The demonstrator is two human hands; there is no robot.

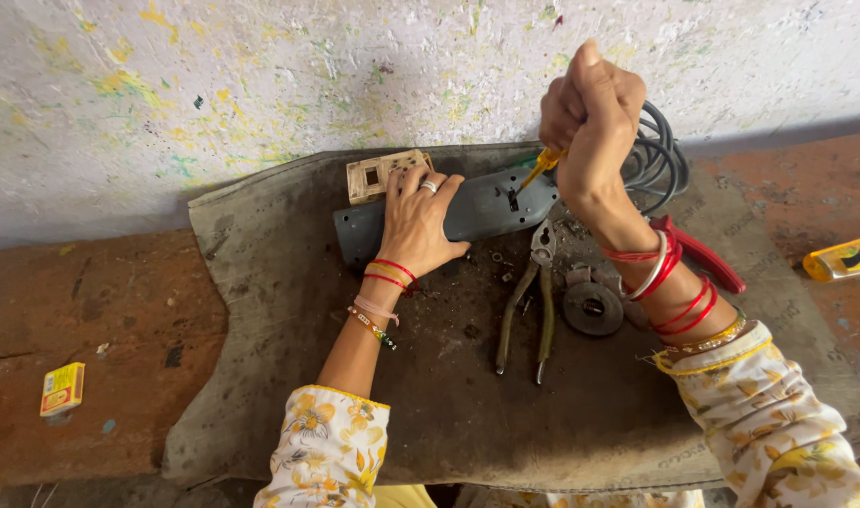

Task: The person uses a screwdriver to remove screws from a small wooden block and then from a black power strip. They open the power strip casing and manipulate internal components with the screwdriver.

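Floral-print sleeves frame a worn dark mat (289,414) on which grey-handled pliers (528,301) and a round metal disc (592,309) lie, red-handled cutters (702,252) just beside the right wrist. Beyond them the left hand (416,224) presses flat, fingers spread, on a long grey plastic casing (486,209) lying across the mat's far side, while the right hand (590,118) grips a yellow-handled screwdriver (541,167) in a closed fist, its tip on the casing. A beige socket frame (385,174) and coiled grey cable (660,155) rest against the paint-flecked wall (260,75).
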